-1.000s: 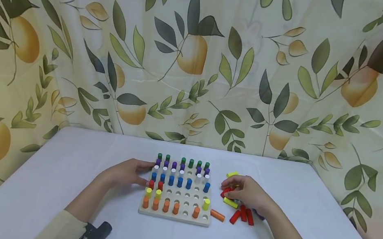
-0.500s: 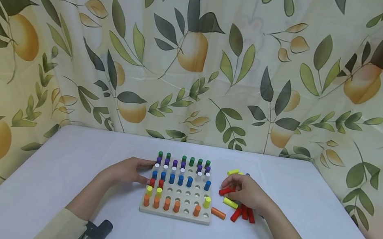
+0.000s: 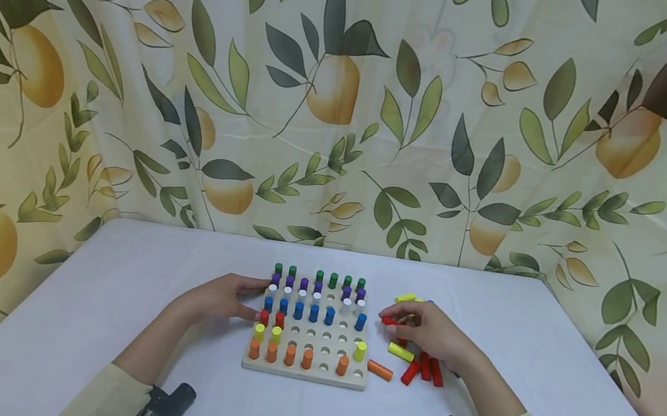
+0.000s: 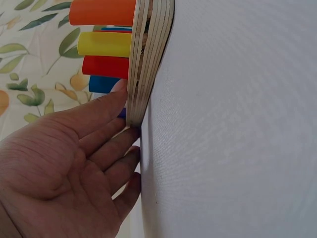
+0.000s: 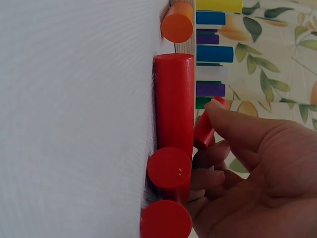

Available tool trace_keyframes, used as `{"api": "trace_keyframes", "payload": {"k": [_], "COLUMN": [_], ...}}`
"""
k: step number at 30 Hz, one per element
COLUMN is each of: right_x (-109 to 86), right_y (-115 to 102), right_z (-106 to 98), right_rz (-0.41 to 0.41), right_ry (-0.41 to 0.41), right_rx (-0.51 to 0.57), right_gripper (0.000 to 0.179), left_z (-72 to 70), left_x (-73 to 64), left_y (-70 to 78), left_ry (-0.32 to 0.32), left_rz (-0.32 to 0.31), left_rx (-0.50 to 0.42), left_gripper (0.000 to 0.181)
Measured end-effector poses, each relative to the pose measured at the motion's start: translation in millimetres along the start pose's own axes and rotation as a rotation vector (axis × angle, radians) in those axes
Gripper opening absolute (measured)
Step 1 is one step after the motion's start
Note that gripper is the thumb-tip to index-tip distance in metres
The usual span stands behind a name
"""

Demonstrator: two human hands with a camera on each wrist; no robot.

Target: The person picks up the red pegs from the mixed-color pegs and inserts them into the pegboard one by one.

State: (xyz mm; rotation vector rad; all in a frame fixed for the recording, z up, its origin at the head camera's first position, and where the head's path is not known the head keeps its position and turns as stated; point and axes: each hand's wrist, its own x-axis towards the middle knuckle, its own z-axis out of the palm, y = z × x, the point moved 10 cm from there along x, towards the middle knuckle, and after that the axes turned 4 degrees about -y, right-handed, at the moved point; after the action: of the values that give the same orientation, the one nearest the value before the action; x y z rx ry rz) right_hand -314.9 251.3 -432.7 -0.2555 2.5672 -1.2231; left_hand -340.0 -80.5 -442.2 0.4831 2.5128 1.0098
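A pale wooden pegboard (image 3: 308, 376) stands on the table, with rows of green, purple, white, blue, red, yellow and orange pegs and several bare holes. My left hand (image 3: 219, 297) rests at its left edge. In the left wrist view the thumb lies by the board's edge near the blue peg (image 4: 101, 84), and the fingers extend loosely beside it. To the right of the board my right hand (image 3: 432, 329) pinches a red peg (image 5: 204, 130) between thumb and fingers, raised beside the loose red pegs in the right wrist view.
Loose red pegs (image 3: 426, 367), a yellow peg (image 3: 400, 352) and an orange peg (image 3: 380, 370) lie on the white table right of the board. More yellow pegs (image 3: 405, 297) lie behind the right hand. A leaf-and-fruit patterned curtain (image 3: 340, 166) hangs behind the table.
My right hand has taken up a red peg from the loose pile and moved slightly left toward the board. The left hand has stayed at the board's edge.
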Motion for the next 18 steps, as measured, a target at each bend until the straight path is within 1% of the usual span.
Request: {"api": "trace_keyframes", "payload": {"k": [3, 10, 16, 18], "right_x": [-0.7, -1.5, -2.9, -4.3], "right_y": [-1.1, -5.1, -14.7, -16.6], "right_z": [-0.6, -4.0, -4.4, -5.1], "right_rz": [-0.003, 0.003, -0.074, -0.077], "right_ry": [0.001, 0.005, -0.008, -0.006], "right_rx": [0.026, 0.066, 0.072, 0.073], "right_gripper": [0.025, 0.025, 0.027, 0.025], "left_z": [0.5, 1.2, 0.5, 0.5], "left_x": [1.1, 3.6, 2.9, 3.1], "left_y": [-0.1, -4.9, -4.0, -3.0], "left_ry": [-0.002, 0.002, 0.007, 0.007], "left_rz": [0.006, -0.005, -0.008, -0.006], "left_rx": [0.001, -0.007, 0.0, 0.008], "left_gripper": [0.071, 0.07, 0.07, 0.07]}}
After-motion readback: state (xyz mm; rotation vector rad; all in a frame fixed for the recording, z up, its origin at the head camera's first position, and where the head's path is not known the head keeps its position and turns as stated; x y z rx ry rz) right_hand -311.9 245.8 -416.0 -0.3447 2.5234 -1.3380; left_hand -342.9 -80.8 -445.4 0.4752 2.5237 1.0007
